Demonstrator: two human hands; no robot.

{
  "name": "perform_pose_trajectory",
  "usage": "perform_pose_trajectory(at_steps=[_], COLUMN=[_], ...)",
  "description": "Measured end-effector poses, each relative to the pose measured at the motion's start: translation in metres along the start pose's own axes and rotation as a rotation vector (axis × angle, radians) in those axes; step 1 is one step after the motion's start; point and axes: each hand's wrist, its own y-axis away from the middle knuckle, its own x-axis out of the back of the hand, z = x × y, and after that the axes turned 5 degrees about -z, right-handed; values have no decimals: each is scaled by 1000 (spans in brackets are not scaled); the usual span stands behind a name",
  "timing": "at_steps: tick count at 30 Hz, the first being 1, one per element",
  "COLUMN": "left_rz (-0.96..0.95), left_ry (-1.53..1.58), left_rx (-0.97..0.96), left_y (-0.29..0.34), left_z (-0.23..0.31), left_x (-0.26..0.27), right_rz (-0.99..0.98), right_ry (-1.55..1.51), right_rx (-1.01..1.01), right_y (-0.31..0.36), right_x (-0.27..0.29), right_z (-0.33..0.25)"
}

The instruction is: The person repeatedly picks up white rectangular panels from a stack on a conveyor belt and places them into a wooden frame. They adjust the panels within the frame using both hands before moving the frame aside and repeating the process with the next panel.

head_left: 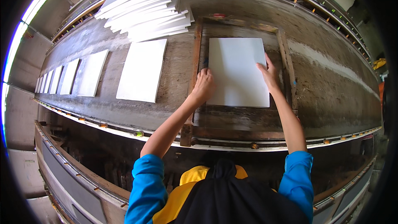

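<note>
White panel: lies flat, a little right of the frame's centre, inside the wooden frame, with its smooth face up.
Left hand: at the panel's left edge, fingers curled inward; whether they grip the edge or only touch it, I cannot tell.
Right hand: at the panel's right edge, thumb over the face and apart from the fingers, which reach up along the side; how firmly they hold it, I cannot tell.
Wooden frame: brown, surrounds the panel on the worktable.
Worktable: long, brown and stained, spans the frame from left to right.
Stack: many white sheets, unevenly piled, at upper left.
Row of panels: white, spaced apart, running from left of centre toward the left rim.
Sleeves: blue, pushed up, at the bottom.
</note>
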Motion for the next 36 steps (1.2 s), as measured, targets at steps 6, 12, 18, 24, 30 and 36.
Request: perform_pose_trajectory(at_steps=[6, 12, 18, 24, 30, 36], left_rz=[-10, -91, -92, -60, 2, -6], left_ry=[24, -21, -51, -24, 1, -14], left_rx=[18, 8, -21, 2, 5, 20], left_y=[-1, 0, 1, 0, 0, 1], left_z=[5, 12, 15, 7, 5, 2], left_x=[3, 13, 15, 6, -1, -3], right_rz=[99, 241, 289, 318, 300, 250], right_ry=[255, 668, 686, 737, 727, 720], right_rx=[177, 270, 373, 482, 465, 417], right_y=[-5, 4, 5, 4, 1, 1], right_x=[-5, -11, -11, -14, -14, -15], right_z=[29, 27, 35, 36, 42, 38])
